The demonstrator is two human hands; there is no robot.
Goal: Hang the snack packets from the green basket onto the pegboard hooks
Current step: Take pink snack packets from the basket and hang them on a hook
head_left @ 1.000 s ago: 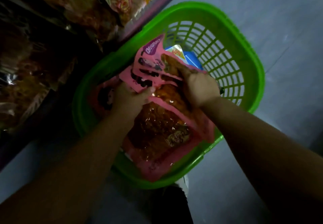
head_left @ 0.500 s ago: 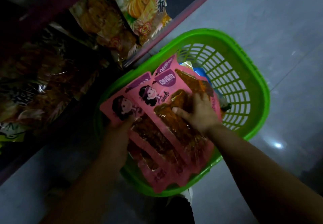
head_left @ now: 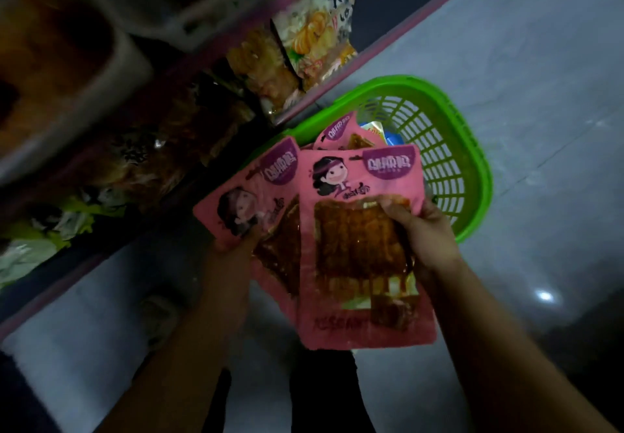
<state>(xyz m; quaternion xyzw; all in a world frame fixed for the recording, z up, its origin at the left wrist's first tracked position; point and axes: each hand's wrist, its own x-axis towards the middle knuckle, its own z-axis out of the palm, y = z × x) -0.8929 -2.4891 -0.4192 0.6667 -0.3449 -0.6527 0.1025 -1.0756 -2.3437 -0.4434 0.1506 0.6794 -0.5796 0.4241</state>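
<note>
Pink snack packets are held fanned above the near rim of the green basket (head_left: 472, 176). Right hand (head_left: 422, 237) grips the front packet (head_left: 364, 264) at its right edge, thumb on the clear window; left hand (head_left: 233, 250) pinches the second packet (head_left: 256, 196) from below. A third packet (head_left: 337, 129) rises behind them, over the basket. Judged light, limp, slick film; best taken near the top header by the hang slot. Basket rests on grey glossy floor (head_left: 540, 61) beside a stocked shelf (head_left: 304, 44). Lighting dim; pegboard hooks not visible.
</note>
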